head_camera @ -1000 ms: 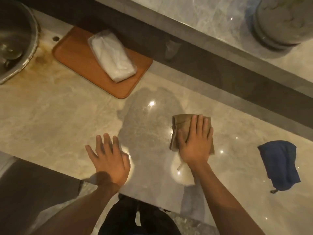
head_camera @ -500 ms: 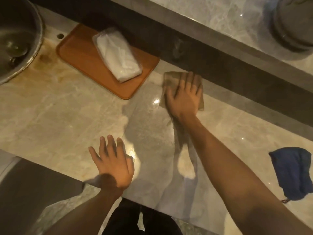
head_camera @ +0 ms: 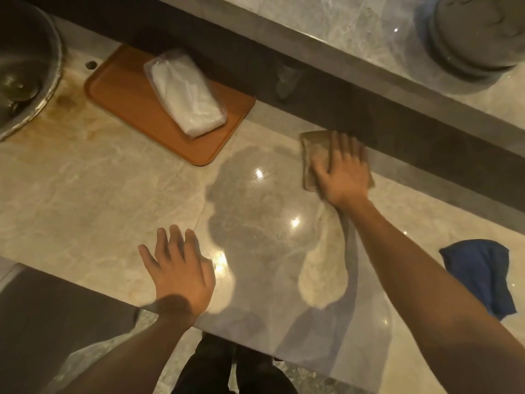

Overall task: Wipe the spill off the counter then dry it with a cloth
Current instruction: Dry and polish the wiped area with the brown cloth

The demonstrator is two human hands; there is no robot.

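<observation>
My right hand (head_camera: 342, 172) lies flat with spread fingers on a folded tan cloth (head_camera: 309, 155), pressing it onto the polished marble counter (head_camera: 99, 200) near the dark back ledge. My left hand (head_camera: 179, 268) rests palm down on the counter by its front edge, fingers apart, holding nothing. A blue cloth (head_camera: 483, 275) lies crumpled on the counter at the right, apart from both hands. The counter between my hands is glossy with light glints; I cannot make out a spill.
An orange tray (head_camera: 119, 95) with a plastic-wrapped white tissue pack (head_camera: 184, 95) sits at the back left. A metal sink (head_camera: 25, 66) fills the far left corner. A raised marble shelf carries a grey round pot (head_camera: 480, 35) at the top right.
My right hand slid the tan cloth from mid-counter away to the back ledge, then a little rightwards along it. My left hand stayed in place.
</observation>
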